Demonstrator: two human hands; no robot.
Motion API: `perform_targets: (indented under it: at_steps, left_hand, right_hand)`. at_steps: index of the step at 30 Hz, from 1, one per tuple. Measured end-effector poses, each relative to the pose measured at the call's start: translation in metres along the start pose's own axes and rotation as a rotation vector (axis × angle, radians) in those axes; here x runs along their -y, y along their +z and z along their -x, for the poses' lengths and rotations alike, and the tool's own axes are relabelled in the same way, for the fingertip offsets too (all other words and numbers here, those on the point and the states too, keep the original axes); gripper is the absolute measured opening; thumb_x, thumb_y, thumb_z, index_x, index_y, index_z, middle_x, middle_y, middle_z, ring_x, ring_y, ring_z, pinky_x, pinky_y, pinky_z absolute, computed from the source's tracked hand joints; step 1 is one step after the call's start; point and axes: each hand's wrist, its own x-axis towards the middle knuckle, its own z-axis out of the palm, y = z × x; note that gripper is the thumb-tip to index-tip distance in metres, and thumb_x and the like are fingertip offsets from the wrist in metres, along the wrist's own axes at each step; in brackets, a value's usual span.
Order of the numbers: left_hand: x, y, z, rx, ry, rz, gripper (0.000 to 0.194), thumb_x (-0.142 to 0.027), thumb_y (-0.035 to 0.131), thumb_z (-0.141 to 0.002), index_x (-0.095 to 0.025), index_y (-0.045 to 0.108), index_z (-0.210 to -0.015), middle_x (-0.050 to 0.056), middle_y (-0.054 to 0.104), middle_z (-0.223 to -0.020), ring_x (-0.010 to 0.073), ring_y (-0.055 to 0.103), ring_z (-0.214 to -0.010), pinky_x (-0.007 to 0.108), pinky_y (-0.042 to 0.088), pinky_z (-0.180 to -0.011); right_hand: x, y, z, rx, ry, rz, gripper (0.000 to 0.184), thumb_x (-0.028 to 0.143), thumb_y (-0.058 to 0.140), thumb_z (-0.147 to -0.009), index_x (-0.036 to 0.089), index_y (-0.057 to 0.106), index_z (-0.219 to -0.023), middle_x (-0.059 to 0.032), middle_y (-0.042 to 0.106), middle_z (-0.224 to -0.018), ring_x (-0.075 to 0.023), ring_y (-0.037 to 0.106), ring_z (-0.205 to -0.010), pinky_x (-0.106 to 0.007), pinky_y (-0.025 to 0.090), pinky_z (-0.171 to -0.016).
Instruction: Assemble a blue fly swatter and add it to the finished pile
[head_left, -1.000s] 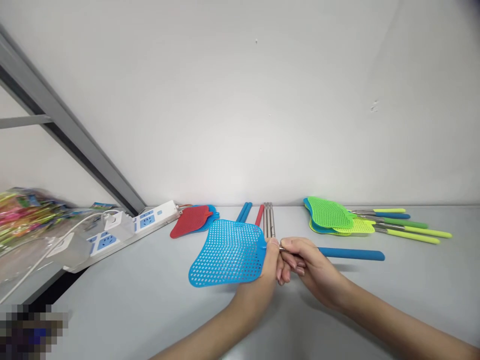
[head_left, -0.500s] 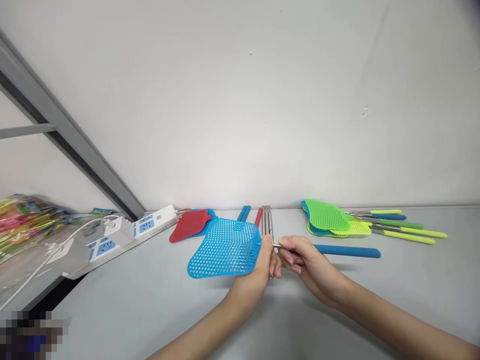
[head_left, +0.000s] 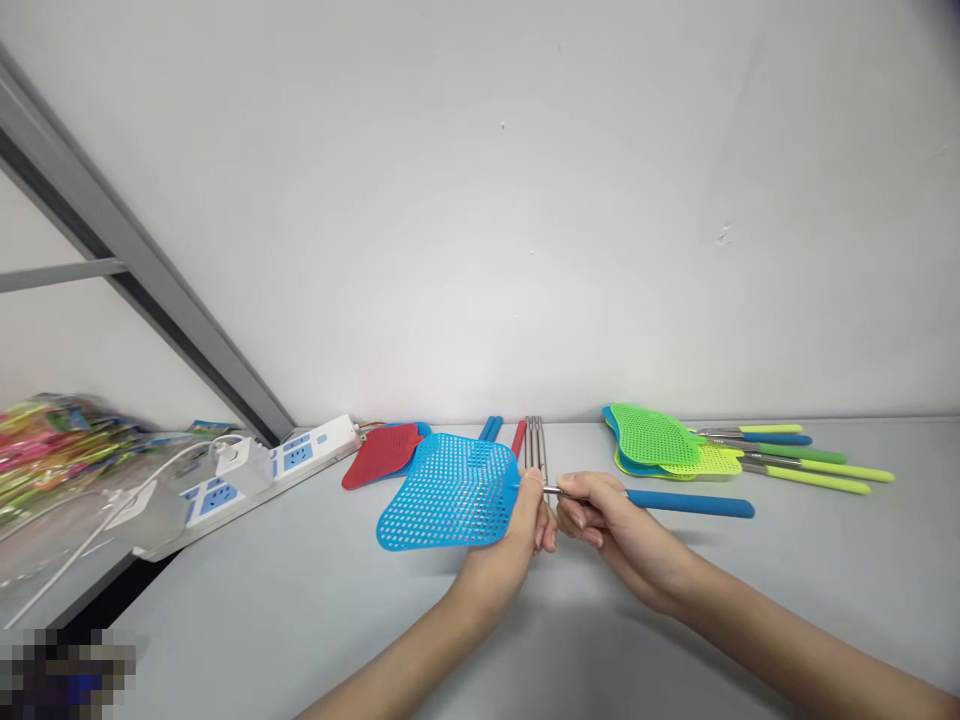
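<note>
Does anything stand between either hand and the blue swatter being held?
Nothing visible does: the left hand pinches the blue swatter at the base of its mesh head, and the right hand grips its metal shaft. The metal rods lie on the table beyond, not between.

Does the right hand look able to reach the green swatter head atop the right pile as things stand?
Probably not without letting go: the right hand grips the metal shaft of the blue swatter. Nothing covers the green swatter head, so only that hold seems in the way.
</note>
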Motion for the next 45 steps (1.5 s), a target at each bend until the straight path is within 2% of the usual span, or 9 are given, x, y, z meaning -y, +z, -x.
perform_targets:
  at_steps: [5,11,20,30,45]
  left_hand:
    - [-0.001,-0.002,-0.001,0.013,0.006,0.025,0.049,-0.044,0.031,-0.080,-0.018,0.033,-0.039,-0.002,0.040,-0.040,0.0091,0.039,-0.043,0.022,0.034,-0.052]
    - [0.003,-0.004,-0.002,0.027,-0.005,0.004,0.051,-0.045,0.029,-0.080,-0.019,0.034,-0.037,-0.002,0.039,-0.038,0.0094,0.037,-0.042,0.024,0.033,-0.053]
    - [0.000,-0.005,-0.002,-0.007,0.023,0.027,0.049,-0.044,0.029,-0.081,-0.019,0.031,-0.040,-0.003,0.038,-0.038,0.0087,0.036,-0.041,0.024,0.032,-0.052]
    - [-0.006,-0.007,-0.006,-0.001,0.018,0.029,0.048,-0.041,0.030,-0.081,-0.019,0.029,-0.038,-0.004,0.035,-0.035,0.0078,0.035,-0.038,0.023,0.031,-0.048]
    - [-0.004,-0.015,-0.009,-0.024,0.000,0.017,0.050,-0.040,0.032,-0.080,-0.018,0.030,-0.035,-0.002,0.038,-0.035,0.0076,0.034,-0.038,0.023,0.030,-0.047]
  right_hand:
    - [0.000,0.001,-0.001,0.009,-0.006,0.000,0.037,0.033,0.041,-0.076,0.017,0.033,-0.043,0.0047,0.029,-0.043,-0.0108,0.042,-0.049,-0.028,0.031,-0.066]
    - [-0.002,0.000,0.000,-0.009,0.004,0.021,0.038,0.033,0.041,-0.076,0.017,0.034,-0.043,0.0054,0.027,-0.042,-0.0087,0.031,-0.045,-0.027,0.030,-0.065]
    - [0.000,-0.001,0.000,-0.026,0.018,0.031,0.036,0.034,0.042,-0.076,0.017,0.033,-0.045,0.0056,0.024,-0.043,-0.0092,0.026,-0.048,-0.026,0.027,-0.059]
    - [0.003,-0.001,0.000,-0.038,0.016,0.023,0.035,0.032,0.041,-0.077,0.017,0.033,-0.046,0.0054,0.025,-0.043,-0.0089,0.026,-0.048,-0.025,0.026,-0.058]
    - [0.001,-0.004,-0.003,-0.053,0.009,0.018,0.035,0.030,0.041,-0.077,0.017,0.031,-0.045,0.0051,0.025,-0.042,-0.0086,0.023,-0.046,-0.026,0.023,-0.056]
